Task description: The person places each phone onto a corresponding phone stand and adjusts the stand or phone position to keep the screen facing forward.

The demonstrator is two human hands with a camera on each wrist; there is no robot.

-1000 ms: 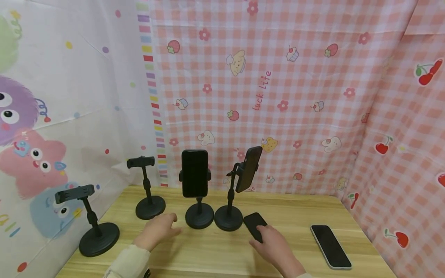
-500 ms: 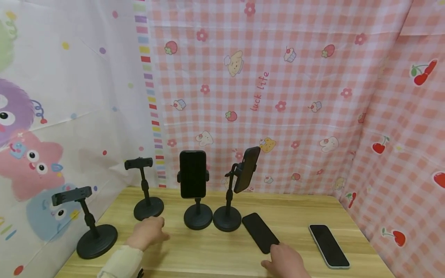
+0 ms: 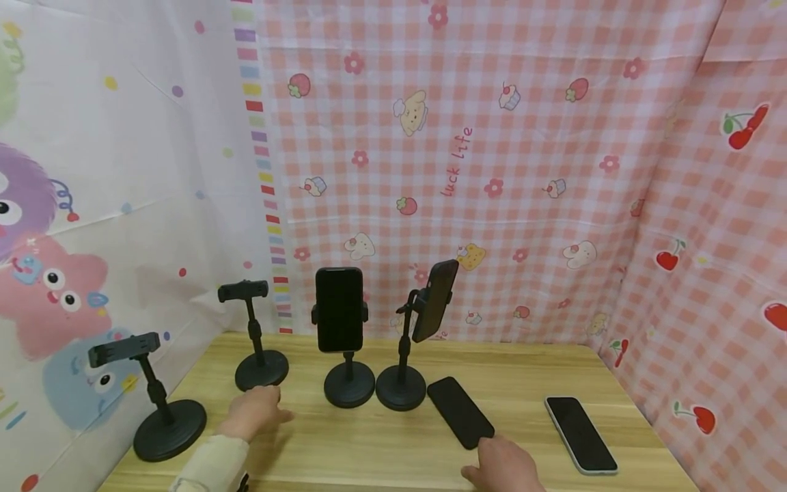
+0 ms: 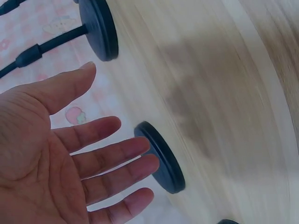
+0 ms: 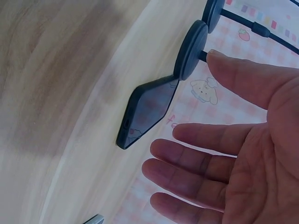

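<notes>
In the head view a black smartphone (image 3: 461, 413) lies flat on the wooden table. My right hand (image 3: 505, 466) hovers by its near end; the right wrist view has the fingers (image 5: 187, 179) spread loosely, holding nothing, apart from the phone (image 5: 149, 109). Over the table at left, my left hand (image 3: 253, 412) is also bare, its fingers (image 4: 112, 158) relaxed in the left wrist view. Nearest to it is the round base of an unloaded phone stand (image 3: 261, 370). One phone (image 3: 340, 309) is upright in a stand at centre; another phone (image 3: 435, 301) is held tilted in the stand beside it.
A second unloaded phone stand (image 3: 170, 429) is at the table's left edge. To the right lies a white-edged smartphone (image 3: 580, 435), screen up. Printed cloth (image 3: 467, 171) hangs behind and along both sides of the wooden table (image 3: 369, 451).
My right hand has drawn back from over the black smartphone toward the near edge, uncovering the phone. My left hand has moved a little left and nearer. The head view has shifted slightly.
</notes>
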